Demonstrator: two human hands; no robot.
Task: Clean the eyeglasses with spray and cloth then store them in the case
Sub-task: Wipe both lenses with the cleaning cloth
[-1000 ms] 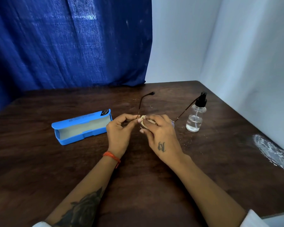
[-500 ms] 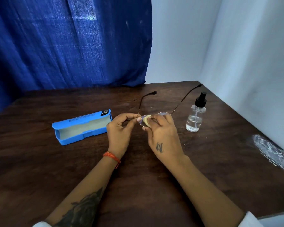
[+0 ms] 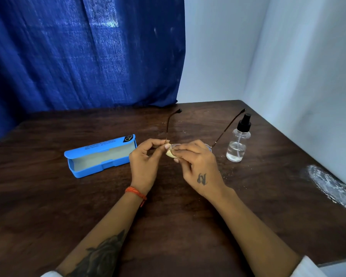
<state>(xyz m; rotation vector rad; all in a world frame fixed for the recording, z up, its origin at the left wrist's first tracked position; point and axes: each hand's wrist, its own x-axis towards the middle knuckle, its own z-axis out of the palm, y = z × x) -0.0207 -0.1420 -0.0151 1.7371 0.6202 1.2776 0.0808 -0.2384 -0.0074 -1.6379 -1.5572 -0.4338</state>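
Thin-framed eyeglasses [image 3: 169,124] are held above the dark wooden table [image 3: 178,226], their temples pointing away from me. My left hand [image 3: 146,162] pinches the frame at its left hinge. My right hand [image 3: 198,166] pinches a small cream cloth [image 3: 170,153] against the left lens. The right lens is mostly hidden behind my right hand. An open blue glasses case [image 3: 100,156] lies to the left of my hands, its pale lining showing. A clear spray bottle [image 3: 238,140] with a black pump stands upright to the right.
A blue curtain [image 3: 84,52] hangs behind the table and pale walls close off the back right corner. A white scuffed patch [image 3: 330,186] marks the table near its right edge. Small crumbs lie around the bottle.
The glasses have tilted and shifted slightly, their right temple swinging up and now ending beside the bottle's pump. My right hand has moved the cloth over the left lens.
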